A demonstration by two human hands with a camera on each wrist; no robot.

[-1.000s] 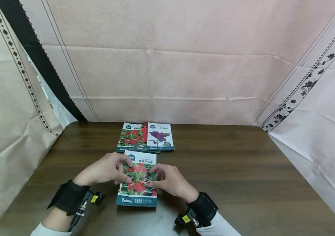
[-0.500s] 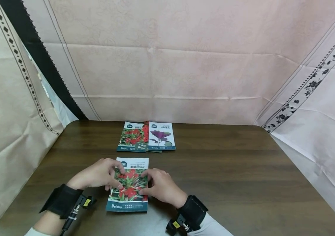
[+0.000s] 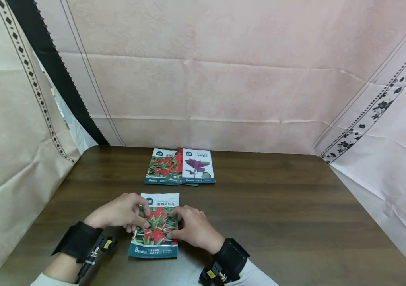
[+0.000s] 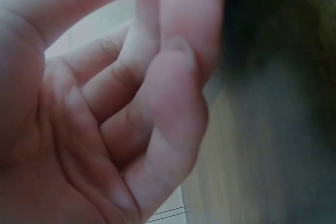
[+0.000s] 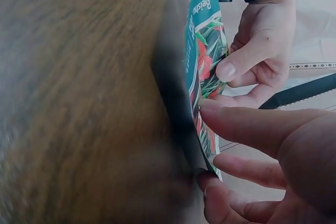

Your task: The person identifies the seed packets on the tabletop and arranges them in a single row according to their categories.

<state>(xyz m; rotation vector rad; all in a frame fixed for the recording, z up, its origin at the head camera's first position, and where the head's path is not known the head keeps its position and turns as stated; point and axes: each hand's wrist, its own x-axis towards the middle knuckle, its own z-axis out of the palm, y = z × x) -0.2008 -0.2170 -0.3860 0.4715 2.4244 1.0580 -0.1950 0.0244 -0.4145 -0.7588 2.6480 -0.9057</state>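
Observation:
A flower seed packet point(image 3: 154, 249), with red blooms and a teal "Beishu" band, is held between both hands close over the table. My left hand point(image 3: 122, 209) grips its left edge, thumb and index finger on the printed front. On the opposite edge my right hand point(image 3: 196, 230) holds it the same way, with other fingers behind the edge in the right wrist view. There the packet point(image 5: 207, 51) is seen edge-on and slightly bowed, clear of the wood, casting a shadow. The left wrist view shows the left hand's curled fingers point(image 4: 176, 98) and no packet.
Near the far edge of the brown wooden table point(image 3: 278, 206) lie overlapping packets: a red-flowered packet point(image 3: 160, 165) on the left and a white packet with a purple flower point(image 3: 198, 167) on the right. Pale patterned cloth point(image 3: 224, 91) hangs behind and at both sides.
Both hands have drawn the red-flowered packet toward me and a little left, away from the packets at the back. During the last half second they have barely moved.

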